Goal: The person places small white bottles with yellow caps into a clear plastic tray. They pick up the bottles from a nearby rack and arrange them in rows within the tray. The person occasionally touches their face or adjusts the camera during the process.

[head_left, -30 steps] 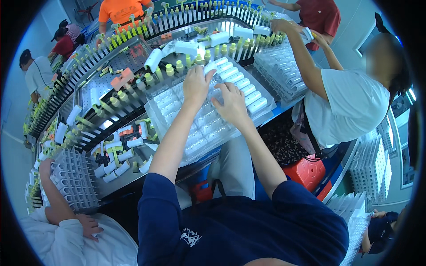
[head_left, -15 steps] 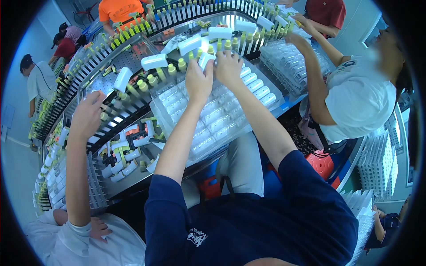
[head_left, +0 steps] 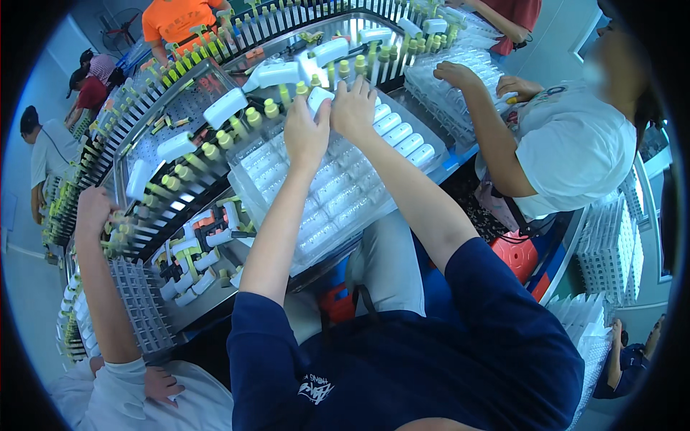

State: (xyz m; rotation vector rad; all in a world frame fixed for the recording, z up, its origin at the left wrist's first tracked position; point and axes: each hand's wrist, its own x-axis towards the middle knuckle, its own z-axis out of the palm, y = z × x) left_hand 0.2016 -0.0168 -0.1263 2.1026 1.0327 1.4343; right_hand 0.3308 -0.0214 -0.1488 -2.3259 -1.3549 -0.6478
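A white rounded plastic housing (head_left: 320, 99) is in my left hand (head_left: 306, 133), the thumb along its side and the fingers round it. Close beside it, at the far edge of a clear plastic tray (head_left: 316, 248), is my right hand (head_left: 352, 109). Its fingers curl downward, and whatever they close on is hidden beneath them. Several white housings (head_left: 408, 135) lie in a row along the tray's right side, below my right hand. The tray's other pockets spread under my forearms. Yellow-green capped posts (head_left: 301, 88) stand just beyond my left hand.
A black-slatted conveyor (head_left: 208, 169) carrying white housings curves past the tray. Loose parts (head_left: 205, 248) lie left of the tray. A co-worker's arm (head_left: 108, 273) reaches in at left; another co-worker (head_left: 553, 151) sits at right beside stacked clear trays (head_left: 449, 90).
The view has shifted slightly. White housings on the conveyor have moved leftward. My hands have drawn slightly apart, the left keeping its housing. The left co-worker's hand has moved left and down.
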